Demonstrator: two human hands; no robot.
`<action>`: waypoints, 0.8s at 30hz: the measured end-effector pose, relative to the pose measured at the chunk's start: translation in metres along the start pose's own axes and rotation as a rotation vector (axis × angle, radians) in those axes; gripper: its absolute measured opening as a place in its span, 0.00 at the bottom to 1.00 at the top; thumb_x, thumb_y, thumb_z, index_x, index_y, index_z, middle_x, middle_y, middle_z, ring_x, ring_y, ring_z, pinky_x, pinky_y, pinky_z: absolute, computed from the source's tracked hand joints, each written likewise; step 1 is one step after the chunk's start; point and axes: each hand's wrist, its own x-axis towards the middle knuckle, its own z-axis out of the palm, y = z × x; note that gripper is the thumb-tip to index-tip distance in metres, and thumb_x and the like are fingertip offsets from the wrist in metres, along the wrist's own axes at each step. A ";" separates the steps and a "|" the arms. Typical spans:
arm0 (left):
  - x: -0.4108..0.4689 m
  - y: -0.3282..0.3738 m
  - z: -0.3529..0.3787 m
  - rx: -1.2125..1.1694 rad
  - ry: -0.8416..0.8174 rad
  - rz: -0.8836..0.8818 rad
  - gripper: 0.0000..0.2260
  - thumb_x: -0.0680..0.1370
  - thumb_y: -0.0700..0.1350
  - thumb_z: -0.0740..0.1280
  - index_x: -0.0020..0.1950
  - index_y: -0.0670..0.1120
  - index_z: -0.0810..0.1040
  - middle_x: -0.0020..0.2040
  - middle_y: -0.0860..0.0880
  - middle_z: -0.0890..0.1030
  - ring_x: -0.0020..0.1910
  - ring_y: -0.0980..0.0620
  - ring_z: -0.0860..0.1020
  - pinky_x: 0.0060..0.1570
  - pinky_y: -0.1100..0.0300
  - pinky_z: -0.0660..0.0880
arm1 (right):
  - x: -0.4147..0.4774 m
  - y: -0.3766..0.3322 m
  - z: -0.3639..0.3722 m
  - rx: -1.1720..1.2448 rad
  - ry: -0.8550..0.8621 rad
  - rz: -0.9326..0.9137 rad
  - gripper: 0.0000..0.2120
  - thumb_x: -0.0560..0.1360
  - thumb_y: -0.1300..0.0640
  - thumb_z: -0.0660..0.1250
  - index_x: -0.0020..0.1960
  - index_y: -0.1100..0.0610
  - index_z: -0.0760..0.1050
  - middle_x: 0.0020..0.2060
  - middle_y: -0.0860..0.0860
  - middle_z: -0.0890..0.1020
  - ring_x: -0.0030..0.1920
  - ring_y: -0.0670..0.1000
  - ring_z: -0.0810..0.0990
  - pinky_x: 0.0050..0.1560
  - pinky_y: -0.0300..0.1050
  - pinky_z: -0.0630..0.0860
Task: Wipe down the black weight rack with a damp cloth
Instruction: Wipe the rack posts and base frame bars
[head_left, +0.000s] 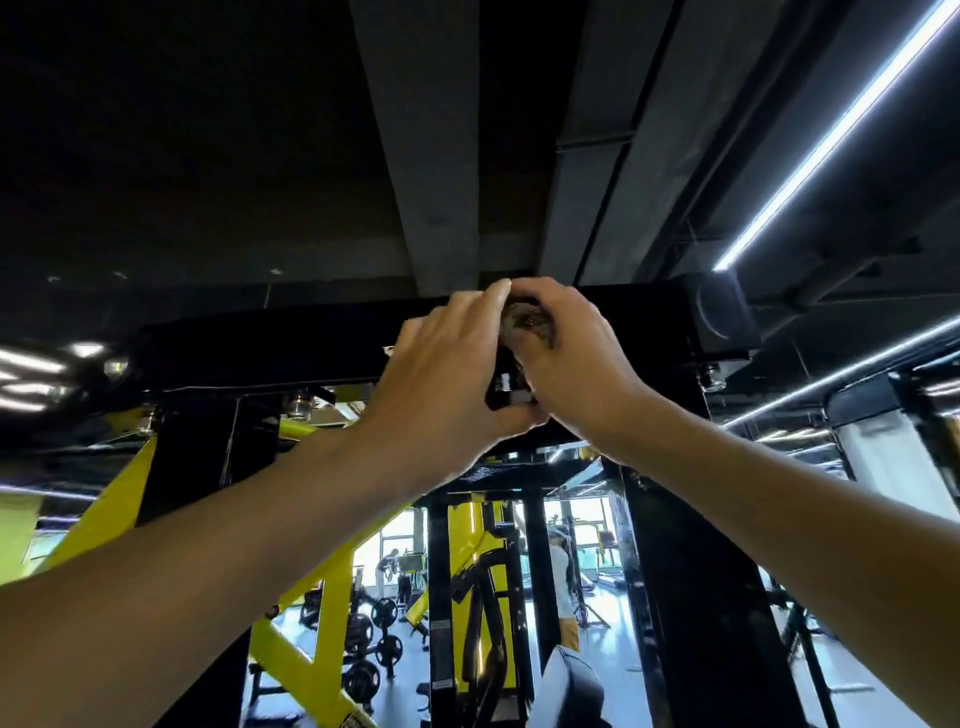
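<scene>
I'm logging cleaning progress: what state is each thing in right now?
cloth: bunched into a wad, held between both hands at the rack's top beam; dampness cannot be told.
left hand: raised, fingers and thumb curled round the cloth.
right hand: raised, gripping the cloth.
black weight rack: standing, top beam behind the hands.
ceiling light strip: lit.
</scene>
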 end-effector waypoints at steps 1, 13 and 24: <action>-0.001 0.006 0.000 -0.144 -0.043 -0.056 0.46 0.72 0.59 0.73 0.81 0.48 0.52 0.77 0.52 0.61 0.75 0.52 0.61 0.72 0.56 0.58 | 0.001 -0.003 -0.004 0.227 -0.002 0.155 0.11 0.79 0.63 0.65 0.61 0.58 0.74 0.50 0.52 0.78 0.49 0.49 0.79 0.45 0.39 0.77; 0.031 -0.014 -0.007 -0.343 0.234 -0.135 0.24 0.74 0.24 0.64 0.61 0.47 0.63 0.46 0.41 0.76 0.43 0.46 0.78 0.32 0.52 0.74 | 0.014 0.009 -0.049 -0.189 -0.260 0.020 0.35 0.77 0.51 0.68 0.79 0.47 0.56 0.70 0.46 0.69 0.70 0.49 0.67 0.72 0.47 0.65; 0.052 -0.010 0.020 0.264 0.173 0.136 0.17 0.75 0.31 0.66 0.60 0.45 0.81 0.47 0.47 0.76 0.50 0.46 0.73 0.50 0.55 0.66 | 0.028 0.059 -0.024 -0.911 -0.059 -0.350 0.51 0.66 0.31 0.69 0.78 0.56 0.55 0.71 0.52 0.64 0.72 0.54 0.60 0.75 0.51 0.48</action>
